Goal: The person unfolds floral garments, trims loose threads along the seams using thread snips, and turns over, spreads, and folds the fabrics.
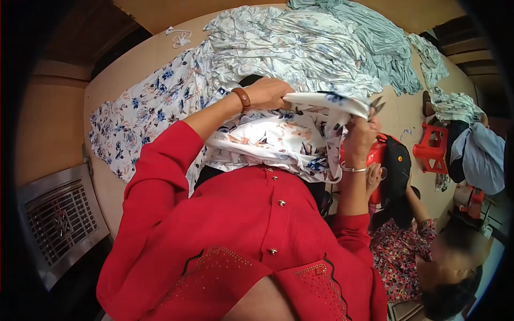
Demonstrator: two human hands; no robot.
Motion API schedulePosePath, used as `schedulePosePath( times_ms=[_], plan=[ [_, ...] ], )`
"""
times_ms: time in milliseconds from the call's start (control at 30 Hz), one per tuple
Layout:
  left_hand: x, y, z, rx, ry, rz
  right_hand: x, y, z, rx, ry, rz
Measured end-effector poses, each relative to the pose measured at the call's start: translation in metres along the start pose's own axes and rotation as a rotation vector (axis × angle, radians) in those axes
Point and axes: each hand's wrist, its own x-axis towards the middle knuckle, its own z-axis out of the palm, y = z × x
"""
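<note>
My left hand [266, 93], with a brown bracelet at the wrist, is closed on the edge of white floral fabric [278, 131] spread over my lap. A strip of that fabric stretches from it toward my right hand [363, 131], which wears a silver bangle. The right fingers are wrapped round a pair of thread snips [378, 105] and also grip the fabric's edge. The dark snip blades point up, apart from each other; their handles are hidden in the hand. Beyond my hands lies a large heap of pale patterned fabric [289, 48].
White-and-blue floral cloth [134, 123] spreads at left, green-grey cloth [391, 48] at back right. A white cord [181, 38] lies behind. At right are a red stool [431, 147], a black-and-red bag-like item [393, 163], and a seated person [399, 251] close by. A metal grille [61, 219] stands left.
</note>
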Motion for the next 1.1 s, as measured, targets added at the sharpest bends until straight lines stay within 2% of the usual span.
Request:
schedulePosePath(
  times_ms=[33, 100, 233, 300, 367, 400, 433, 467, 533, 667, 700, 733, 800, 833, 867, 933, 1000, 1067, 1100],
  plan=[
    [0.001, -0.002, 0.001, 0.0, 0.001, 0.003, 0.004, -0.004, 0.003, 0.049, 0.069, 0.034],
    [0.003, -0.005, 0.003, -0.516, 0.241, 0.004, 0.015, 0.01, -0.006, -0.053, 0.011, 0.042],
    [-0.018, 0.057, -0.052, -0.687, 0.162, -0.116, -0.001, 0.015, 0.027, -0.349, -0.252, 0.03],
    [-0.032, 0.081, -0.067, -1.318, 0.071, -0.062, -0.004, 0.023, 0.03, -0.421, -0.321, -0.014],
    [-0.031, 0.073, -0.071, -1.302, 0.079, 0.014, -0.001, 0.026, 0.023, -0.389, -0.336, 0.307],
    [-0.031, 0.065, -0.071, -1.287, 0.09, 0.086, -0.003, 0.004, 0.028, -0.456, -0.162, 0.387],
    [-0.028, 0.053, -0.066, -1.072, 0.144, 0.162, -0.002, 0.006, 0.022, -0.164, -0.152, 0.243],
    [-0.025, 0.046, -0.057, -1.072, 0.139, 0.166, -0.002, 0.007, 0.014, 0.127, -0.139, 0.095],
    [-0.019, 0.033, -0.039, -0.319, -0.017, 0.016, -0.004, -0.013, 0.011, 0.27, -0.123, 0.045],
    [-0.002, 0.004, -0.008, -0.254, -0.123, -0.058, -0.011, -0.019, 0.012, 0.241, -0.089, -0.033],
    [-0.009, 0.021, -0.023, -0.473, -0.153, -0.115, -0.007, -0.015, 0.01, 0.179, -0.051, -0.076],
    [-0.017, 0.036, -0.035, -0.587, -0.09, -0.136, 0.005, 0.003, -0.006, 0.029, 0.015, -0.094],
    [-0.021, 0.045, -0.05, -1.218, -0.091, 0.001, 0.0, -0.002, -0.016, -0.116, -0.092, 0.121],
    [-0.023, 0.053, -0.056, -1.355, -0.095, 0.049, -0.006, -0.01, -0.01, -0.174, -0.152, 0.216],
    [-0.025, 0.064, -0.059, -1.357, -0.098, 0.052, -0.012, 0.0, 0.002, -0.143, -0.239, 0.078],
    [-0.03, 0.086, -0.063, -1.495, -0.147, 0.064, -0.034, -0.006, 0.038, -0.284, -0.315, 0.072],
    [-0.034, 0.097, -0.069, -1.49, -0.178, 0.086, -0.031, 0.003, 0.039, -0.327, -0.373, 0.151],
    [-0.034, 0.094, -0.075, -1.348, -0.134, 0.079, -0.031, -0.012, 0.036, -0.169, -0.078, 0.229],
    [-0.036, 0.088, -0.081, -1.128, -0.062, 0.125, -0.03, -0.024, 0.029, -0.045, -0.07, 0.178]
  ],
)
